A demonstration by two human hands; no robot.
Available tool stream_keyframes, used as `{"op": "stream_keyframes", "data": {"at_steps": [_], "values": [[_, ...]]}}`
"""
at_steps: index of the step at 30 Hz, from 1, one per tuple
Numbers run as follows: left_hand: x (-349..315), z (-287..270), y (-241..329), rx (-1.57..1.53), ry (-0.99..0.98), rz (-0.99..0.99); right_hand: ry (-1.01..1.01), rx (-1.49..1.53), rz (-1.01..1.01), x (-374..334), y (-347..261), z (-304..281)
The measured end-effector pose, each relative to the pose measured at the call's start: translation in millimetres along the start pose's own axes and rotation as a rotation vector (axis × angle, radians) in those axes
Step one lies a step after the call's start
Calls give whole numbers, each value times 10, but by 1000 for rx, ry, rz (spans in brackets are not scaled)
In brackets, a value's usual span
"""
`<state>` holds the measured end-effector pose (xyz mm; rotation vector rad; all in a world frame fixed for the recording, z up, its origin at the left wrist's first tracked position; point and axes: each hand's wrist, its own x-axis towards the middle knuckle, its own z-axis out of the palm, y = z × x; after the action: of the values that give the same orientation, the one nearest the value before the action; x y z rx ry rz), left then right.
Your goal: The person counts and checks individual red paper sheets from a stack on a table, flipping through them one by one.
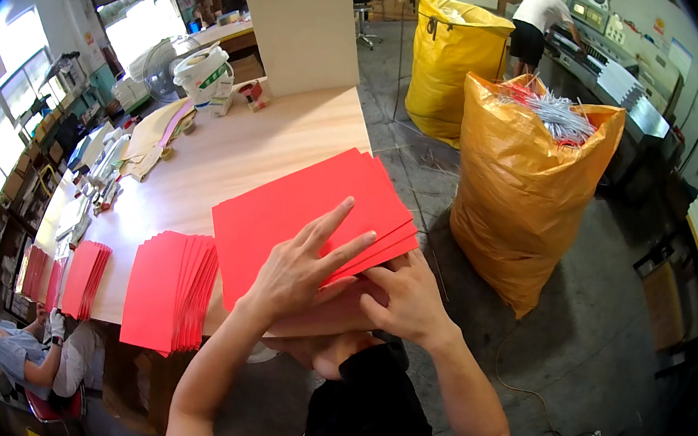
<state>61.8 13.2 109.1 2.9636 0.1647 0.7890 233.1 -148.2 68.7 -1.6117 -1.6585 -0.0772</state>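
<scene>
the red sheets (300, 200) lie in a loosely fanned pile at the near right corner of the wood table (281, 138), their edges out of line along the right. in this view their right end covers the side edge of the table.

the left hand (293, 267) is over the lower part of the sheets, back upward. its fingers are spread well apart, with 2 of them stretched out across the top sheet and the thumb pointing right; it has nothing closed in its grip. the right hand (413, 297) is at the lower right corner of the sheets, fingers bent, thumb and forefinger a little apart. some of its fingertips are hidden by the sheets, so i cannot tell whether it pinches any.

to the left of the sheets, a red stack (167, 288) stands fanned at the near edge of the table, and farther left is a smaller red bundle (85, 280). at the far side are a white bucket (202, 79), a red tub (252, 95) and an upright panel (301, 26). a fan (159, 69) is beyond the bucket.

to the right, on the floor (393, 159), are an orange bag (530, 190) with pale strips (559, 117) at its mouth and, just behind it, a yellow bag (454, 71). 1 person (545, 13) in a white top bends over a machine (590, 65); another person (24, 358), wearing a pale glove (57, 323), sits at far left.
</scene>
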Motion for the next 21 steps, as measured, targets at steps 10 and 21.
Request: {"op": "stream_keyframes", "data": {"at_steps": [10,21], "values": [[19,52,-7,-40,15,-92,307,70,205,-112,179,-76],[30,19,4,-100,83,-79,207,106,404,323,-205,-349]]}}
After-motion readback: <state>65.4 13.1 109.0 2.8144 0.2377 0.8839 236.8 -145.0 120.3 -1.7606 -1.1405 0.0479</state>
